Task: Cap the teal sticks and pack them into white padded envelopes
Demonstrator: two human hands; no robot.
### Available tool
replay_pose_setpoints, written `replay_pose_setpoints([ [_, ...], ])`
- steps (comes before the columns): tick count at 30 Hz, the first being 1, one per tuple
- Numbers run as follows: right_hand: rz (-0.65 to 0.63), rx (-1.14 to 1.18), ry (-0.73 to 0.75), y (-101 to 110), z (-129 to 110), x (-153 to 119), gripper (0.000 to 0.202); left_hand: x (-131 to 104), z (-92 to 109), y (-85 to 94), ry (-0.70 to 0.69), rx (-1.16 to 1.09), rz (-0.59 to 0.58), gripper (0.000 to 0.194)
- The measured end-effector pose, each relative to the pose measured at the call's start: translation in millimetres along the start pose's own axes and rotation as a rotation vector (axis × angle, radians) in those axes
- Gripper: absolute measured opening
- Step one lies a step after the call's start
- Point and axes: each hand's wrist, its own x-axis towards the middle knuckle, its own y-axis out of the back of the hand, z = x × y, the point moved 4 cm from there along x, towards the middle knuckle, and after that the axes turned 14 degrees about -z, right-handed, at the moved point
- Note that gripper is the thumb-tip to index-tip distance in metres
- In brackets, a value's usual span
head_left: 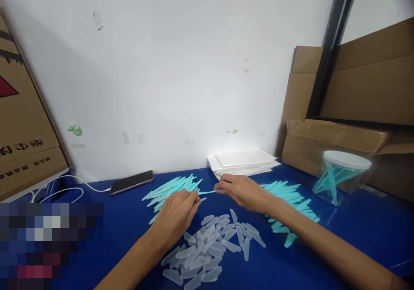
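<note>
Turquoise and slim, a stick [208, 192] is bridging the two hands, just beyond the translucent pieces [207, 247] and between the left stick pile [171, 190] and right stick pile [291, 208] on the table [126, 221]. The right hand [242, 190] is pinching its right end; the left hand [181, 206] is hiding the other, so I cannot tell what that grip is holding. Steady work is calling for a light pinch and a straight stick.

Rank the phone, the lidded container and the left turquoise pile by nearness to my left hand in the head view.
From the left hand:
1. Left turquoise pile, just beside it
2. Phone, farther left, near the wall
3. Lidded container, far right
</note>
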Motion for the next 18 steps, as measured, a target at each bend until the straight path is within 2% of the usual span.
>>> replay_pose_setpoints([
  [4,0.012,-0.001,0.035,0,-5,0,0.023,-1,-2,-2.8,-0.028,-0.068,0.006,0.008],
  [8,0.027,-0.015,0.065,0,-9,0,0.023,0,-4,-4.5,-0.028,-0.067,0.068,0.032],
  [10,0.049,-0.023,0.086,0,-11,0,0.022,0,-4,-4.0,-0.022,-0.050,0.096,0.037],
  [13,0.096,-0.022,0.108,-1,-13,0,0.022,0,-2,-1.6,-0.021,-0.085,0.105,0.034],
  [18,0.145,-0.029,0.132,-3,-16,0,0.023,-2,1,5.7,-0.018,-0.317,0.169,0.020],
])
